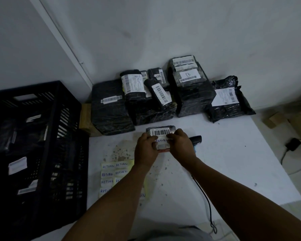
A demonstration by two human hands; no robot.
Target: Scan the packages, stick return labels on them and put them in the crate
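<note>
A small wrapped package [161, 132] with a barcode on top lies on the white table [224, 162]. My left hand [146, 148] grips its left side. My right hand [180, 143] presses a white RETURN label [161, 140] onto it below the barcode. The black scanner [195, 139] lies on the table just right of my right hand, its cable trailing toward me. A sheet of RETURN labels [114, 173] lies under my left forearm. The black crate [47, 129] stands at the left with several labelled packages inside.
Several black wrapped packages [163, 94] with barcodes are stacked along the wall at the back of the table. A cardboard box [86, 119] sits between them and the crate. A charger with its cord [293, 145] lies on the floor at the right.
</note>
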